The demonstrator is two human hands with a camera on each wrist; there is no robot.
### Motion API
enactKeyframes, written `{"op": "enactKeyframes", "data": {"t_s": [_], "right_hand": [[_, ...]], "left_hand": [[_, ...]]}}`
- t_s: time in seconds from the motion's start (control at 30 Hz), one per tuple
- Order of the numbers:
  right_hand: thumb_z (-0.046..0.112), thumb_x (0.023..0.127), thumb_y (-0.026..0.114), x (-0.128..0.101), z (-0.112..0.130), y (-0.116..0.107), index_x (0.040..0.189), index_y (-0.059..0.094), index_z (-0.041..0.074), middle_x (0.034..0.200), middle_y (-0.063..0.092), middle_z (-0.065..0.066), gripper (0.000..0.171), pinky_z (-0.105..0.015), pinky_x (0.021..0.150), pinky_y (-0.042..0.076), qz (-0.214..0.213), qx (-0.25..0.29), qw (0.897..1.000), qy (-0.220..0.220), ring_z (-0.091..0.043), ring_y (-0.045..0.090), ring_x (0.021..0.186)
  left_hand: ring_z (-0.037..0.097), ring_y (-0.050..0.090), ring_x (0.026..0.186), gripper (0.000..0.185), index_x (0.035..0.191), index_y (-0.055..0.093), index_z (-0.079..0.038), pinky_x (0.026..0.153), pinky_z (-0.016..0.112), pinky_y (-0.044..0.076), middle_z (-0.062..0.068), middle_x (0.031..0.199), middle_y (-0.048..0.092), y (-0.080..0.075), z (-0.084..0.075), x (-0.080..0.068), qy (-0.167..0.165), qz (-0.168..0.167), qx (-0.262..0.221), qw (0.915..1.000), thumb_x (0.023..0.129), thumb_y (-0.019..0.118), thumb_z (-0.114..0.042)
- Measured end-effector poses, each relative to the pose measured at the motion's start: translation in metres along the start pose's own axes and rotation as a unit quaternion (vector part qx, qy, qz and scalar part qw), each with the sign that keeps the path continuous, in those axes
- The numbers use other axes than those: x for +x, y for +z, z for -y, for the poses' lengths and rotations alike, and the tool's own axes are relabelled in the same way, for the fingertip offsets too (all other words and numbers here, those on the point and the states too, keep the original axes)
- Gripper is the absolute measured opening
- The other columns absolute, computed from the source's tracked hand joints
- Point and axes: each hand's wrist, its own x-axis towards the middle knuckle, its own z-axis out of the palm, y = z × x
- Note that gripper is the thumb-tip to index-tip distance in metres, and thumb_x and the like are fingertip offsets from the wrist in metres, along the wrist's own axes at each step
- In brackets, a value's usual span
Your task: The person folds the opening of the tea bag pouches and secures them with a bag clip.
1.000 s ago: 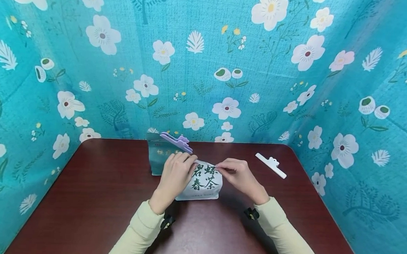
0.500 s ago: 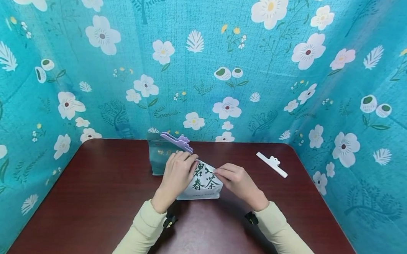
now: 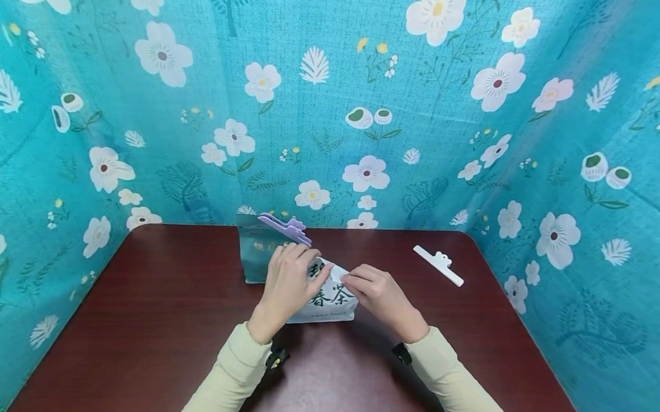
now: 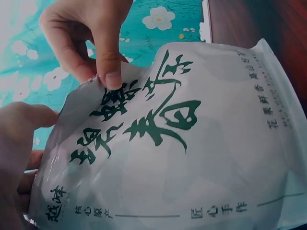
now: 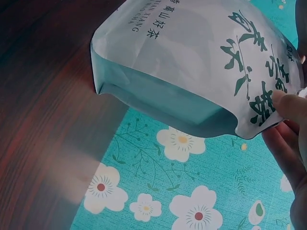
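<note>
White tea pouch (image 3: 328, 296) standing mid-table on dark wood table (image 3: 150, 321), top folded down. Left hand (image 3: 288, 283) curled around pouch's left top edge; right hand (image 3: 378, 294) pinching the folded top between thumb and forefinger. Just behind, teal pouch (image 3: 253, 258) clamped by purple sealing clip (image 3: 285, 228). White sealing clip (image 3: 438, 265) lying far right, well apart.

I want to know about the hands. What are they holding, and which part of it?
Both hold the white tea bag by its top edge: the left hand at the left corner, the right hand pinching the folded top.
</note>
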Motion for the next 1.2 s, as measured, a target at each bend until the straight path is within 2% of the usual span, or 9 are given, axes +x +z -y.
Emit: {"op": "enactKeyframes", "data": {"t_s": [0.2, 0.33, 0.53, 0.87, 1.07, 1.2], "right_hand": [[-0.006, 0.069, 0.089, 0.003, -0.001, 0.001, 0.097, 0.079, 0.003, 0.089, 0.071, -0.005, 0.031, -0.026, 0.071, 0.058, -0.001, -0.005, 1.000, -0.003, -0.015, 0.067, 0.079], [-0.003, 0.067, 0.092, 0.005, -0.002, 0.000, 0.097, 0.080, 0.004, 0.090, 0.071, -0.004, 0.033, -0.026, 0.073, 0.059, 0.006, 0.009, 1.000, 0.026, -0.014, 0.068, 0.080], [0.001, 0.070, 0.091, 0.004, 0.000, 0.003, 0.099, 0.080, 0.006, 0.092, 0.072, -0.003, 0.031, -0.026, 0.075, 0.059, 0.015, 0.018, 0.998, 0.057, -0.013, 0.069, 0.083], [0.008, 0.072, 0.092, 0.003, -0.002, 0.010, 0.099, 0.079, 0.011, 0.093, 0.071, 0.000, 0.030, -0.023, 0.070, 0.057, -0.002, 0.055, 0.994, 0.099, -0.011, 0.067, 0.084], [0.013, 0.071, 0.094, 0.003, -0.004, 0.014, 0.093, 0.078, 0.013, 0.092, 0.067, 0.003, 0.027, -0.025, 0.065, 0.054, -0.004, 0.086, 0.984, 0.153, -0.013, 0.062, 0.079], [0.011, 0.070, 0.094, 0.006, -0.005, 0.016, 0.090, 0.072, 0.015, 0.090, 0.061, 0.005, 0.030, -0.026, 0.062, 0.051, 0.007, 0.122, 0.969, 0.215, -0.013, 0.056, 0.072]], "left_hand": [[0.022, 0.061, 0.080, 0.023, 0.097, 0.076, -0.008, 0.073, 0.039, 0.048, 0.005, 0.089, 0.072, -0.001, 0.000, 0.002, -0.006, 0.001, -0.003, 1.0000, 0.088, 0.077, -0.030], [0.023, 0.062, 0.081, 0.022, 0.097, 0.076, -0.008, 0.072, 0.039, 0.047, 0.006, 0.090, 0.073, -0.001, -0.001, 0.002, -0.013, 0.011, 0.002, 0.9999, 0.087, 0.077, -0.028], [0.023, 0.061, 0.081, 0.020, 0.096, 0.076, -0.009, 0.072, 0.039, 0.047, 0.005, 0.091, 0.072, 0.000, -0.001, 0.002, -0.012, 0.015, 0.013, 0.9997, 0.087, 0.077, -0.026], [0.022, 0.060, 0.079, 0.018, 0.096, 0.076, -0.009, 0.070, 0.038, 0.046, 0.005, 0.089, 0.071, 0.000, 0.000, 0.000, 0.004, 0.009, 0.017, 0.9998, 0.087, 0.078, -0.025], [0.022, 0.058, 0.078, 0.019, 0.095, 0.076, -0.009, 0.071, 0.037, 0.045, 0.005, 0.087, 0.070, 0.000, 0.001, -0.002, 0.009, 0.007, 0.020, 0.9997, 0.086, 0.079, -0.025], [0.022, 0.058, 0.079, 0.019, 0.095, 0.076, -0.009, 0.071, 0.037, 0.045, 0.005, 0.087, 0.069, 0.000, 0.000, -0.002, 0.012, 0.004, 0.018, 0.9997, 0.085, 0.079, -0.024]]}}
